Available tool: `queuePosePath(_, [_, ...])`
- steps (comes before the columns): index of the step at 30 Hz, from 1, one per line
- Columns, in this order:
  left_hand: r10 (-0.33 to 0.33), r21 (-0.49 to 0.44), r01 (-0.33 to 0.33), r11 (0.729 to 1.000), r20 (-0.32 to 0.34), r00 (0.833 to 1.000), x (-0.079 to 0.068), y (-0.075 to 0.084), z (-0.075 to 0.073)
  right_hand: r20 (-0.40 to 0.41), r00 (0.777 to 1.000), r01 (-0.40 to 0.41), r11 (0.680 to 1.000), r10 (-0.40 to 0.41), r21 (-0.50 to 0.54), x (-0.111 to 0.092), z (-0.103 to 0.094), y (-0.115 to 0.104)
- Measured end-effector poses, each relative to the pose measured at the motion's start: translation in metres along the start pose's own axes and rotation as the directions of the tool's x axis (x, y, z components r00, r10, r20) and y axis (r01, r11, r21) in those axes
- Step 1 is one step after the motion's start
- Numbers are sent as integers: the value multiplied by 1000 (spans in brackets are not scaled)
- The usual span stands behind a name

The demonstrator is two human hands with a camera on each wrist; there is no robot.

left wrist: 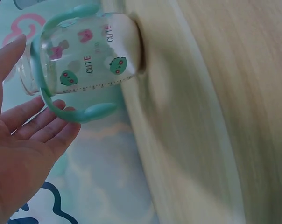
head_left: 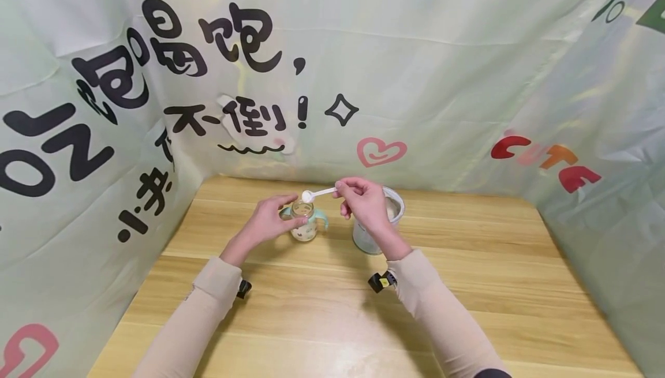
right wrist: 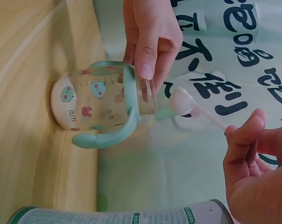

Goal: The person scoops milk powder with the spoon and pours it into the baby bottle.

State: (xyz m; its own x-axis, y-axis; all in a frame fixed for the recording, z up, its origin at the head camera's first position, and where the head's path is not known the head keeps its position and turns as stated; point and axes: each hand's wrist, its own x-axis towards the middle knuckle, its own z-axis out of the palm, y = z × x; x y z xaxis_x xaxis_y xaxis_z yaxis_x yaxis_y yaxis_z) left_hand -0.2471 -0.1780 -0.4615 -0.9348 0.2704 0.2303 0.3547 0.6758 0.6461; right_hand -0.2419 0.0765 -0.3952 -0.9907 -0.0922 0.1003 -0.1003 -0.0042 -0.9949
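A clear baby bottle with mint-green handles stands upright on the table, white powder in its bottom. My left hand holds it near the neck, thumb on the near side and fingers behind, as the right wrist view shows. Between thumb and fingertips, my right hand pinches the handle of a white scoop. The scoop's bowl is heaped with white powder and hangs just over the bottle's open mouth. Under my right forearm stands an open tin, partly hidden by that hand.
The wooden table meets printed fabric walls at the back and both sides. Pale powder shows inside the tin's rim. Each wrist wears a small black camera.
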Motion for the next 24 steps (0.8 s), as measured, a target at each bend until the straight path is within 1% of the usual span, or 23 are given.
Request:
queuePosePath(4, [-4,5,4,1000,-6,1000,0,-1,3,14,1000,6,1000,-5,-27,-1,2,2])
queuePosePath(9, [-10,-10,9,1000,-14,1000,0,-1,6,35,999,31,998,-29,-56,-2,4,5])
queuePosePath(14, [-15,-6,15,1000,-15,1000,-1,-2,6,65,997,52,995,-46,-82,-3,8,7])
queuePosePath(18, [-29,-9,29,1000,-11,1000,-1,0,5,79,996,60,990,-51,-125,-4,10,8])
queuePosePath(24, [-28,-7,28,1000,-10,1000,-1,0,6,113,991,87,980,-67,-180,-6,11,11])
